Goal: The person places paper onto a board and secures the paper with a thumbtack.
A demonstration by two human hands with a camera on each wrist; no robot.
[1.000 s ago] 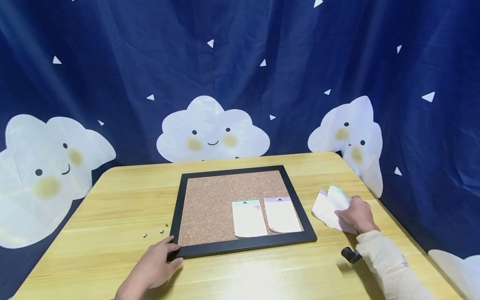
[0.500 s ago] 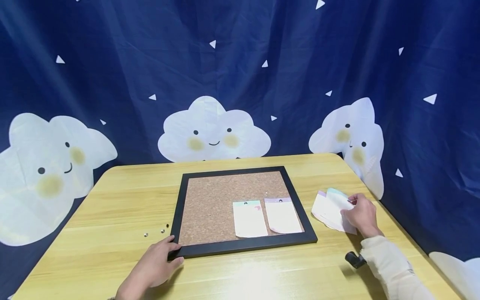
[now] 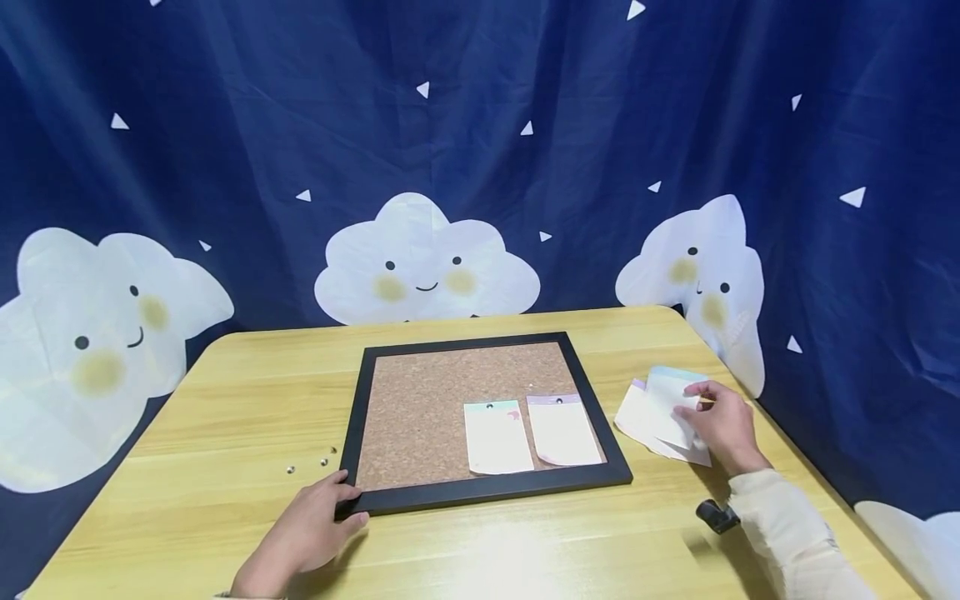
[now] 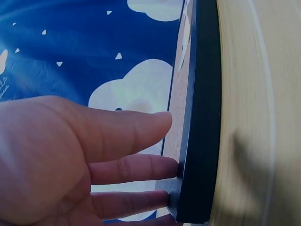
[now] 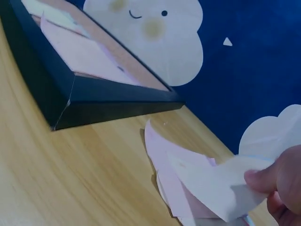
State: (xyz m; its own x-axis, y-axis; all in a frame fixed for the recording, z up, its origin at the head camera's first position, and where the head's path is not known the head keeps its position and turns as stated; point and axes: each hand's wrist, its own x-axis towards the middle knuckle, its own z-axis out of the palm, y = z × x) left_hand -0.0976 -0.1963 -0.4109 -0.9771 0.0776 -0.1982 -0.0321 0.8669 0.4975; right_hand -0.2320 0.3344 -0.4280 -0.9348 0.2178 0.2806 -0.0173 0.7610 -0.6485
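A black-framed cork board (image 3: 427, 417) lies on the table. At its near left corner, my left hand (image 3: 306, 527) rests with fairly straight fingers on the frame; in the left wrist view the fingertips touch the black frame (image 4: 202, 113). Over at the right, my right hand (image 3: 723, 427) pinches a note sheet (image 3: 669, 410) with a light blue top band between thumb and fingers. That sheet (image 5: 221, 181) is bent and partly lifted over several other sheets (image 5: 171, 160) in the right wrist view. Two note sheets, one green-topped (image 3: 498, 442) and one purple-topped (image 3: 564, 433), are pinned to the board.
Three small metal thumbtacks (image 3: 324, 462) lie on the wooden table (image 3: 225, 400) left of the board. A small clear piece (image 3: 531, 386) sits on the cork. A dark blue cloud-print curtain (image 3: 480, 150) stands behind the table.
My right hand has shifted its hold on the top sheet, which now lies flatter, lifted away from the sheets below and pinched near its right edge. The left hand stays put.
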